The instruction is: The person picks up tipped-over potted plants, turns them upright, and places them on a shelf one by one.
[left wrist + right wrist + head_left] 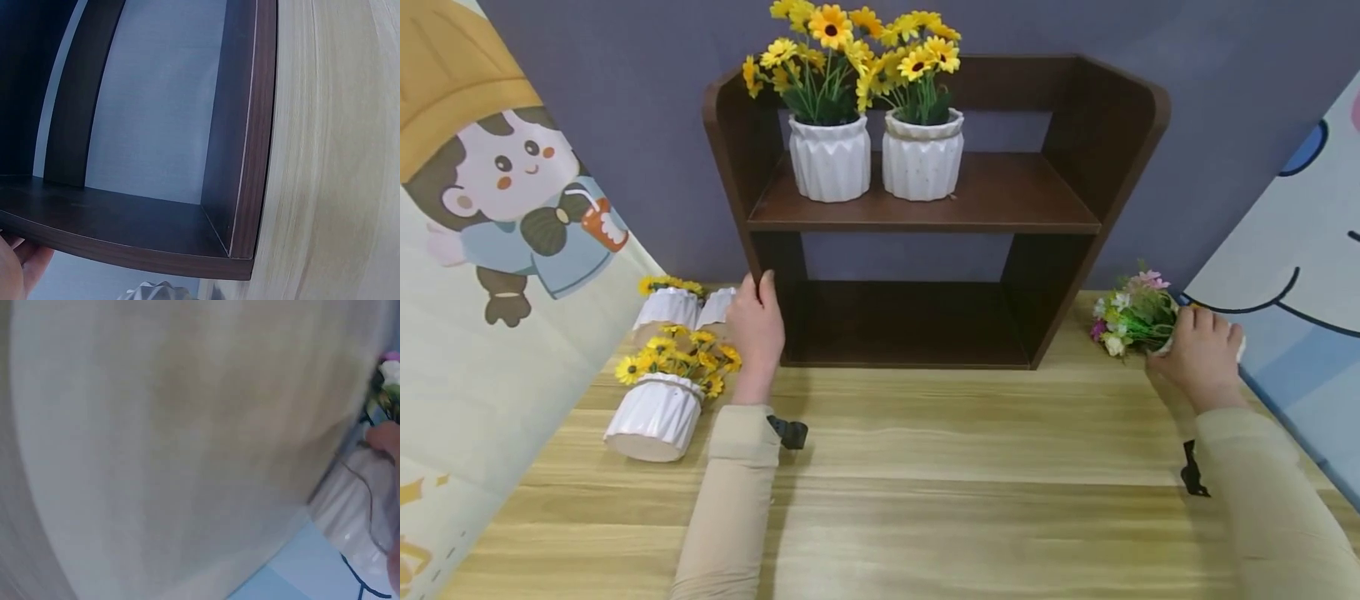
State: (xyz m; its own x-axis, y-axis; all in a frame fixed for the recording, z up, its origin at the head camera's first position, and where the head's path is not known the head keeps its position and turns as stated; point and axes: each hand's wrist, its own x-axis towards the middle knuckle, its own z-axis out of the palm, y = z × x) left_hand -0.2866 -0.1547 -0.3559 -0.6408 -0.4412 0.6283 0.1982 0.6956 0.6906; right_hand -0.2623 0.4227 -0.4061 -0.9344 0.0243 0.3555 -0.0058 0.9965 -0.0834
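Note:
A dark brown two-tier shelf (1030,204) stands on the wooden table against the back wall. My left hand (756,327) grips the edge of its left side panel, and the left wrist view shows the fingers (34,269) curled at that panel. At the table's right side my right hand (1206,358) holds a white pot of mixed pink, white and purple flowers (1131,312) tipped on its side, blooms facing left. In the right wrist view the ribbed white pot (350,506) has a thin cord on it; most of that hand is cut off.
Two white pots of yellow flowers (830,162) (922,158) stand on the upper tier. Left of the shelf, a tipped pot of yellow flowers (655,417) lies on the table (925,500), with more white pots (668,308) behind it. Cartoon-printed panels (550,208) flank both sides.

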